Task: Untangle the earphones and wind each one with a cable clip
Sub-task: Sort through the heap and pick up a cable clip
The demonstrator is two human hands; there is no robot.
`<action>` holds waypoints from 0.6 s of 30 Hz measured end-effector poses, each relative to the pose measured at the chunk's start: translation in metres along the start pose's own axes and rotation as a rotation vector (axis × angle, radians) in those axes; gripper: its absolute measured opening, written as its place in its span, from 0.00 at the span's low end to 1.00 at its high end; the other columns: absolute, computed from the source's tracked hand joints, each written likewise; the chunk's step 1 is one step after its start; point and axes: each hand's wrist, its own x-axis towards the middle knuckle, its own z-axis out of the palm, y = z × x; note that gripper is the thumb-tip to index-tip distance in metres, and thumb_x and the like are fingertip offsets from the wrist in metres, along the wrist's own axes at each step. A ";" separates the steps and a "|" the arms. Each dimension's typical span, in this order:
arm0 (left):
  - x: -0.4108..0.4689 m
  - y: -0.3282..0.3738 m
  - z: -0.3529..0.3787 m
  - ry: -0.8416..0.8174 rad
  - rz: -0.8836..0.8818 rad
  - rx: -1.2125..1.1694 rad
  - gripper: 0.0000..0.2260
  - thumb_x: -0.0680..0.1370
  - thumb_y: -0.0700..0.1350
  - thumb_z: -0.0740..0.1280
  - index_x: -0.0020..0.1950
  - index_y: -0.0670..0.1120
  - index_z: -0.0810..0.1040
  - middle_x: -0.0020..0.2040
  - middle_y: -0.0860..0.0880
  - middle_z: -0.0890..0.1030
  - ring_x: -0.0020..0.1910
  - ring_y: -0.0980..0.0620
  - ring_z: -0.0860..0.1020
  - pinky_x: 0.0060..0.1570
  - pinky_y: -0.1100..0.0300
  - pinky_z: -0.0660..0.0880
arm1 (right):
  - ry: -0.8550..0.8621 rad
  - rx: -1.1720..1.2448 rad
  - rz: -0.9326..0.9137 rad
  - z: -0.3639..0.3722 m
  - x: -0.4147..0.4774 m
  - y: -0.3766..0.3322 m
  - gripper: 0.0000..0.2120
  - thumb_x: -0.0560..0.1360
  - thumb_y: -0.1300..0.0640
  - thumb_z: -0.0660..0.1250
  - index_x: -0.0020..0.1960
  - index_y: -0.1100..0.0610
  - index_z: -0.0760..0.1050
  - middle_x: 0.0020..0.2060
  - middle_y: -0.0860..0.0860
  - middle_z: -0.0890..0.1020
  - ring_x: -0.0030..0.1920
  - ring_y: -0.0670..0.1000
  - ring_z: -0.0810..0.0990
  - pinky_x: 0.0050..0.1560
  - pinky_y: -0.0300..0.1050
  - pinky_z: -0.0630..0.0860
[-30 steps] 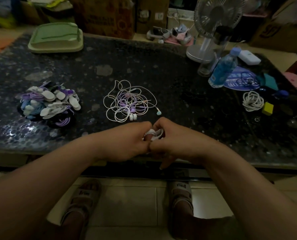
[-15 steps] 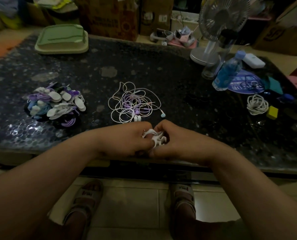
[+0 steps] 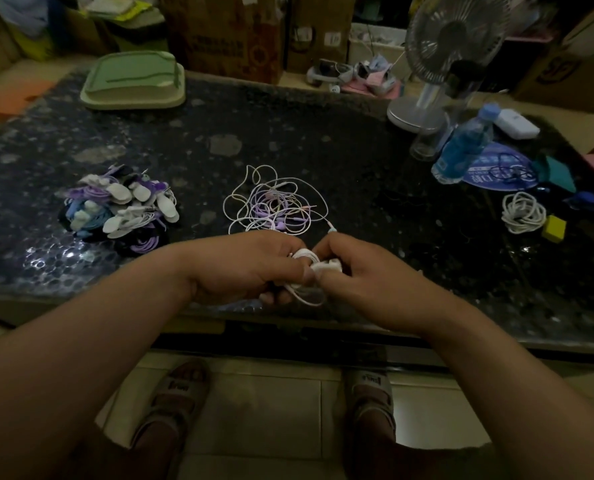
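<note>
The white earphone point(image 3: 304, 259) I'm working sits low centre of the frame, coiled up between both hands. My left hand point(image 3: 247, 268) grips the bundle, and my right hand point(image 3: 368, 275) pinches a cable clip point(image 3: 329, 266) against it. I judge the cord light, limp and springy, so I'd hold the coil itself, not the loose loop hanging below. Just beyond, the tangle point(image 3: 276, 209) lies on the bench point(image 3: 323, 133), with the clipped pile point(image 3: 122, 209) at left. The green box point(image 3: 132, 81), upper left, shows me no contents.

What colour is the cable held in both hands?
White; the cable shows best in the head view.
</note>
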 end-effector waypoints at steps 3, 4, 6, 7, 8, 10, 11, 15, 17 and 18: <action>0.000 0.000 0.000 -0.003 0.012 -0.125 0.07 0.79 0.45 0.67 0.51 0.42 0.75 0.39 0.48 0.78 0.35 0.55 0.73 0.31 0.64 0.64 | -0.025 0.137 -0.006 -0.001 0.000 0.001 0.04 0.82 0.49 0.69 0.53 0.48 0.78 0.46 0.52 0.85 0.47 0.54 0.84 0.49 0.59 0.81; 0.000 0.000 0.001 -0.005 0.025 -0.175 0.07 0.80 0.45 0.66 0.52 0.42 0.75 0.38 0.50 0.78 0.34 0.56 0.73 0.31 0.64 0.63 | -0.023 0.182 -0.002 -0.002 -0.001 0.001 0.05 0.82 0.49 0.68 0.54 0.50 0.78 0.47 0.52 0.85 0.47 0.55 0.84 0.51 0.59 0.81; 0.001 0.000 0.005 0.003 0.053 -0.312 0.08 0.82 0.43 0.66 0.57 0.40 0.75 0.36 0.51 0.76 0.32 0.57 0.71 0.29 0.66 0.61 | -0.011 0.268 0.014 -0.003 -0.001 0.000 0.09 0.83 0.48 0.68 0.55 0.54 0.77 0.46 0.52 0.84 0.45 0.50 0.83 0.51 0.57 0.81; 0.002 0.000 0.008 0.014 0.061 -0.381 0.10 0.83 0.43 0.65 0.60 0.39 0.74 0.36 0.51 0.76 0.32 0.58 0.71 0.28 0.67 0.61 | -0.003 0.305 0.023 -0.004 0.000 -0.001 0.11 0.82 0.47 0.68 0.56 0.55 0.77 0.47 0.55 0.84 0.45 0.49 0.82 0.51 0.59 0.80; 0.002 0.001 0.011 0.028 0.062 -0.438 0.12 0.82 0.44 0.64 0.61 0.38 0.75 0.37 0.50 0.76 0.32 0.57 0.72 0.28 0.67 0.62 | -0.003 0.340 0.040 -0.004 0.001 -0.001 0.14 0.80 0.45 0.68 0.56 0.56 0.77 0.48 0.58 0.84 0.45 0.51 0.81 0.50 0.60 0.80; 0.002 0.002 0.013 0.036 0.056 -0.519 0.13 0.80 0.44 0.65 0.57 0.36 0.77 0.38 0.48 0.78 0.34 0.55 0.73 0.28 0.67 0.66 | -0.017 0.408 0.080 -0.004 0.002 -0.001 0.18 0.79 0.44 0.68 0.57 0.59 0.75 0.50 0.64 0.82 0.44 0.54 0.81 0.46 0.59 0.80; 0.002 0.002 0.014 0.032 0.052 -0.551 0.11 0.80 0.43 0.65 0.56 0.36 0.77 0.39 0.47 0.78 0.35 0.54 0.74 0.28 0.67 0.67 | -0.017 0.423 0.096 -0.004 0.002 -0.001 0.17 0.80 0.46 0.68 0.57 0.60 0.75 0.47 0.64 0.82 0.42 0.54 0.80 0.44 0.56 0.79; 0.006 0.001 0.014 0.110 0.053 -0.574 0.08 0.77 0.41 0.66 0.53 0.38 0.75 0.39 0.44 0.73 0.35 0.52 0.75 0.29 0.64 0.71 | 0.023 0.406 0.125 -0.004 0.004 -0.001 0.09 0.82 0.53 0.67 0.54 0.59 0.75 0.39 0.56 0.79 0.36 0.51 0.75 0.34 0.46 0.73; 0.009 0.001 0.016 0.153 0.070 -0.554 0.09 0.76 0.42 0.66 0.52 0.38 0.75 0.39 0.43 0.73 0.34 0.52 0.76 0.29 0.63 0.73 | 0.056 0.395 0.144 -0.002 0.007 -0.002 0.10 0.78 0.49 0.69 0.50 0.56 0.76 0.35 0.53 0.76 0.34 0.50 0.72 0.32 0.46 0.68; 0.009 0.001 0.017 0.160 0.081 -0.556 0.09 0.77 0.42 0.66 0.53 0.38 0.74 0.40 0.42 0.74 0.34 0.52 0.77 0.30 0.63 0.74 | 0.080 0.385 0.150 -0.002 0.008 -0.002 0.11 0.75 0.47 0.70 0.48 0.54 0.77 0.34 0.52 0.76 0.34 0.51 0.72 0.32 0.47 0.67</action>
